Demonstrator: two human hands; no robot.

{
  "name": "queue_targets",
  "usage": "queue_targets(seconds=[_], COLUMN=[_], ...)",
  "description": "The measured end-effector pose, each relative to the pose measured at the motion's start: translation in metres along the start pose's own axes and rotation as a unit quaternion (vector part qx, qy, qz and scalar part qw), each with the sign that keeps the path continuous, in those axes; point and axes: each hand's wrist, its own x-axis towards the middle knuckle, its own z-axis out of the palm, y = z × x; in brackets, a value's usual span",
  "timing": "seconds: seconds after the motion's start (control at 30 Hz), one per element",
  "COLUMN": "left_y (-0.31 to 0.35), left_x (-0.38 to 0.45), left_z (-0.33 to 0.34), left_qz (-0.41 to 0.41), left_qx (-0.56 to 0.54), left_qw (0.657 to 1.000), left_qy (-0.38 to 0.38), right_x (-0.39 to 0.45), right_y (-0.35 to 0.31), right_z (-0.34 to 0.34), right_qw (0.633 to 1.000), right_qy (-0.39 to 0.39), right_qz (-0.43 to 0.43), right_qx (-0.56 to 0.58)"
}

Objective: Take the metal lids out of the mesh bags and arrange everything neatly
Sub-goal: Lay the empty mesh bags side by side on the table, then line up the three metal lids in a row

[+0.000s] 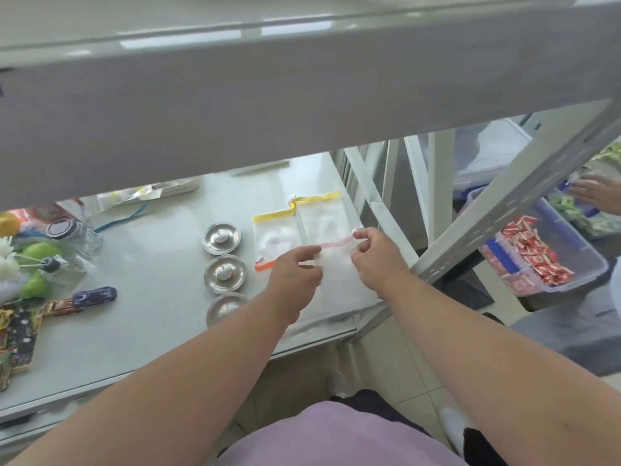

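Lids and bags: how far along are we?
Done: three lids sit out in a column on the shelf; two yellow bags lie flat beside them. In hand: left hand and right hand pinch the pink bag by its trim. Left: lay it flat, straighten the orange bag. Cannot tell if any bag still holds a lid.

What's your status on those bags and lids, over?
Left hand and right hand pinching top of pink-edged bag. Three lids out, in a row left of it. Nothing in the way.
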Motion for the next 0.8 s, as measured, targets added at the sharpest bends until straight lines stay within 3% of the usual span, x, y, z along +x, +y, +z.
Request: queue_targets(seconds=[0.23, 0.4, 0.63, 0.7, 0.8], left_y=[0.014, 0.01, -0.009, -0.015, -0.023], left_x=[0.001, -0.016, -0.046, -0.052, -0.05], left_z=[-0.019, -0.081, -0.178, -0.198, -0.225], left_qz=[0.002, 0.031, 0.055, 0.07, 0.125], left_qx=[0.054, 0.029, 0.015, 0.067, 0.257], left_qw=[0.998, 0.998, 0.993, 0.99, 0.955], left_qy=[0.01, 0.045, 0.1, 0.103, 0.085], right_x=[0.004, -0.012, -0.044, -0.052, -0.056], right_y=[0.001, -0.027, -0.079, -0.09, -0.107], right_z=[0.004, 0.035, 0.125, 0.145, 0.17], right_qw=[0.993, 0.988, 0.966, 0.956, 0.931], right_qy=[-0.018, -0.004, -0.105, -0.126, -0.162], right_qz=[-0.009, -0.089, -0.199, -0.219, -0.247], right_qx=[-0.119, -0.122, -0.125, -0.151, -0.213])
